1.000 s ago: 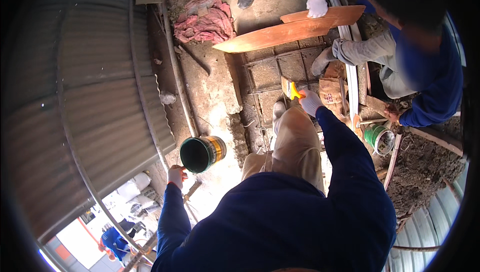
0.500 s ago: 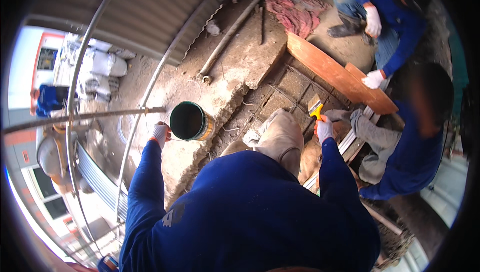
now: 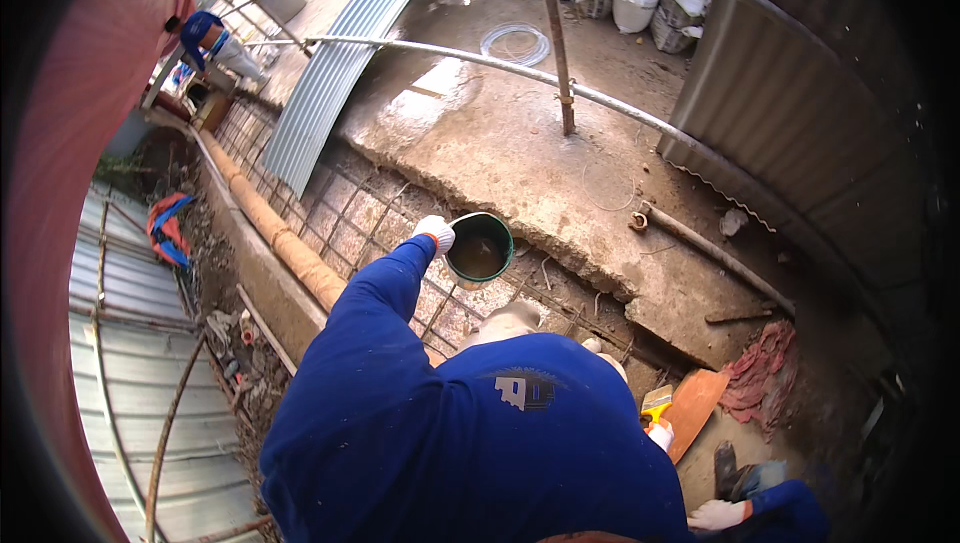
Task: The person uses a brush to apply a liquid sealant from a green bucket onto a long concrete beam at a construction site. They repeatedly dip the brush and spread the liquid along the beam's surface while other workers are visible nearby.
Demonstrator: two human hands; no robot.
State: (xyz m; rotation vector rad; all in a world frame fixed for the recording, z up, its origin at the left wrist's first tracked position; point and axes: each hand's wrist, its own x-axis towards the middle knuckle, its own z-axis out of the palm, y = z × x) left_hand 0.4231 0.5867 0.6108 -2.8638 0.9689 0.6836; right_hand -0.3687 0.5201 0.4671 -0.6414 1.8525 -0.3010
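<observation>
One bucket (image 3: 480, 251): gaping upward, left hand (image 3: 436, 232) clutching it, can't tell by which part
Brush (image 3: 656, 403): right hand (image 3: 661, 434) gripping it, well right of the bucket

Daylight is brightest toward the top, with near-white glare on the slab (image 3: 530, 168). The lower right falls into dim shadow. Fisheye distortion bows the pipe (image 3: 612, 103), and the corners go black.

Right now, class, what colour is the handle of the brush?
Yellow; the brush handle shows best in the head view.
</observation>
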